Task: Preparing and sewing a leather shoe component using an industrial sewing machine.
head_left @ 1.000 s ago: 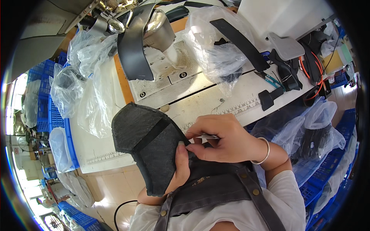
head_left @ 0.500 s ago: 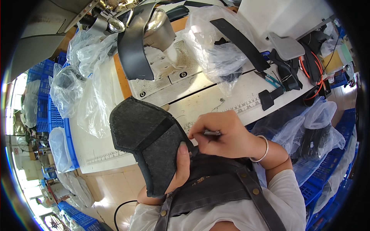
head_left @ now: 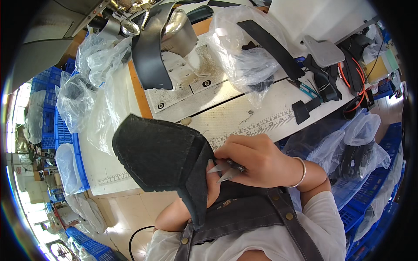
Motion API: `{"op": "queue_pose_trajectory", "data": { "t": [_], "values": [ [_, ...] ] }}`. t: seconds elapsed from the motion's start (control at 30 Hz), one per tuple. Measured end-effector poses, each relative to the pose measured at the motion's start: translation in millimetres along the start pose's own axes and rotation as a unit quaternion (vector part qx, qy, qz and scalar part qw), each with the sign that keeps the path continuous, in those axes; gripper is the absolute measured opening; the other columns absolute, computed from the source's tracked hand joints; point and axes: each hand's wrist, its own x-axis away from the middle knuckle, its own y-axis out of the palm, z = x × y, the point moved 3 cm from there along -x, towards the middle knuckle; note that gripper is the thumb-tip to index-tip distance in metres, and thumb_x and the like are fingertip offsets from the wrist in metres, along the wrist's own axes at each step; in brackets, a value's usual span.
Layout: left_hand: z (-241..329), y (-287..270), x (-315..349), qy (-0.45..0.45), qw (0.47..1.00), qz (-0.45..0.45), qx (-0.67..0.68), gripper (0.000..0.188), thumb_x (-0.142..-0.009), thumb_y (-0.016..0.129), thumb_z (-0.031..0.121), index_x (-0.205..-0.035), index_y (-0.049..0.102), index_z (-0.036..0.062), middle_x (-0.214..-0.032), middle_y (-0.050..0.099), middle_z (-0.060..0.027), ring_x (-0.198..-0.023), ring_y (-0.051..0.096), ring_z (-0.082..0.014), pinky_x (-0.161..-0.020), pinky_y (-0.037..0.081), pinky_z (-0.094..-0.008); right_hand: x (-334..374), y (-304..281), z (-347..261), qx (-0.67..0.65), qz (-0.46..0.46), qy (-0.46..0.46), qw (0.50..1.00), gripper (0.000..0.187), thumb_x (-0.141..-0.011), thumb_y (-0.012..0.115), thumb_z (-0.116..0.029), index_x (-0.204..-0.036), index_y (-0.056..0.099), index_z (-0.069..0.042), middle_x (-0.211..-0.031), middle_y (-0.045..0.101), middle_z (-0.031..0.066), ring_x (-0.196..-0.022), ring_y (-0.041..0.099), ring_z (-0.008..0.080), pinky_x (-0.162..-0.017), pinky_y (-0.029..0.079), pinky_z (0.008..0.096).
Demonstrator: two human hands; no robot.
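Note:
A black, stiff fabric piece (head_left: pixel 154 152) with angled panels and a raised seam is held up over the table's front edge. My left hand (head_left: pixel 212 188) grips its right side, thumb in front and the other fingers hidden behind. Closed around a pair of metal thread snips (head_left: pixel 226 169) is my right hand (head_left: pixel 263 161), just right of the piece. The snips' two pointed blades are spread apart and aim left toward my left thumb. Whether they touch the piece I cannot tell.
A sewing machine's metal arm (head_left: pixel 180 37) stands at the back, a black curved panel (head_left: pixel 150 65) against it. Clear plastic bags (head_left: pixel 244 65) lie on the white table (head_left: pixel 204 122). A black strip (head_left: pixel 272 48) and teal-handled tool (head_left: pixel 308 90) lie right. Blue crates (head_left: pixel 63 130) flank the table.
The black piece has tilted and shifted left, turning its larger panel toward me. My right hand has turned and dropped slightly, bringing the snips' open blades into sight.

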Motion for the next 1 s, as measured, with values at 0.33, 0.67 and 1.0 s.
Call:
{"op": "queue_pose_trajectory", "data": {
  "t": [0.33,0.67,1.0],
  "values": [
    [0.3,1.4,2.1,-0.007,0.997,-0.046,0.055,0.023,-0.084,0.048,0.006,-0.103,0.056,-0.003,-0.098,0.058,-0.0157,-0.094,0.056,-0.0313,-0.084,0.041,-0.0378,-0.7,7.3,8.8,-0.034,-0.013,0.001,0.999,0.03,-0.063,0.074,-0.013,-0.082,0.054,-0.002,-0.071,0.055,0.0088,-0.058,0.057,0.0243,-0.049,0.044,0.03],
    [-1.0,0.2,0.2,-0.156,0.972,-0.064,0.162,0.022,-0.085,0.05,0.006,-0.104,0.054,-0.0046,-0.096,0.057,-0.0164,-0.093,0.055,-0.0297,-0.083,0.041,-0.036,-3.1,9.7,14.0,-0.086,0.053,0.029,0.995,0.016,-0.06,0.064,-0.003,-0.073,0.055,-0.002,-0.062,0.053,0.008,-0.052,0.055,0.0252,-0.047,0.043,0.0309],
    [-2.1,-5.9,6.0,-0.258,0.954,-0.017,0.155,0.017,-0.083,0.054,0.006,-0.096,0.058,-0.0035,-0.087,0.06,-0.0114,-0.082,0.058,-0.0237,-0.077,0.043,-0.0314,-8.6,-6.0,23.6,-0.246,-0.033,0.202,0.948,0.003,-0.073,0.058,-0.002,-0.074,0.059,-0.001,-0.058,0.054,-0.0007,-0.054,0.046,0.003,-0.05,0.037,0.0195]
  ]
}}
